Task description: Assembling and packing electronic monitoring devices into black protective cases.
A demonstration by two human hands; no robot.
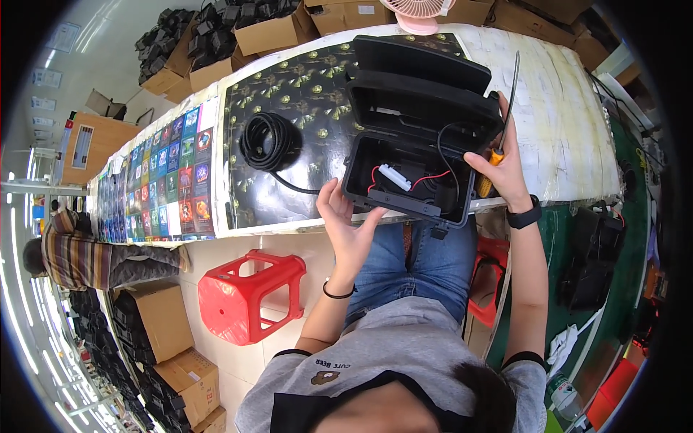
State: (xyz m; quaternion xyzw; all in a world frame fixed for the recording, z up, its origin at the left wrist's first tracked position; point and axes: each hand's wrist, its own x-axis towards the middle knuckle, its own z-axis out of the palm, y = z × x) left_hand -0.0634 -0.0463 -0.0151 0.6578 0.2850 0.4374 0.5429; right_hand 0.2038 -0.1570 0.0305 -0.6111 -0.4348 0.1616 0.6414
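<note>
While the left hand (346, 232) splays at the black plastic box (413, 205)'s near-left corner, the right hand (508, 177) grips an orange-handled screwdriver (497, 156) opposite.

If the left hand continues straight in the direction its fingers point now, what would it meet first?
Probably the black cable, which runs up to the left hand; depth is unclear, so they may already touch.
</note>
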